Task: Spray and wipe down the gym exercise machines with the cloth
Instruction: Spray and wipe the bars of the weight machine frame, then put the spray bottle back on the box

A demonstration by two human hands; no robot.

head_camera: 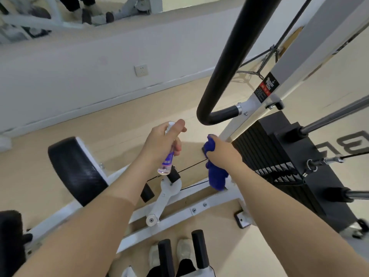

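My left hand (162, 140) grips a small clear spray bottle (167, 160) with a purple label, held upright with a finger over its white top, above the machine's low white frame (179, 212). My right hand (222, 150) holds a bunched blue cloth (216, 176) beside the slanted white upright (257, 108), next to the black weight stack (279, 156). The cloth hangs down below the hand to the frame rail. A curved black handle bar (229, 62) arches just above and beyond both hands.
A black roller pad (75, 168) sits at the left and two black foot pegs (181, 254) stand by my shoes at the bottom. Chrome guide rods and a cable run at the right. A white wall with a socket (141, 70) and a mirror lie beyond the wooden floor.
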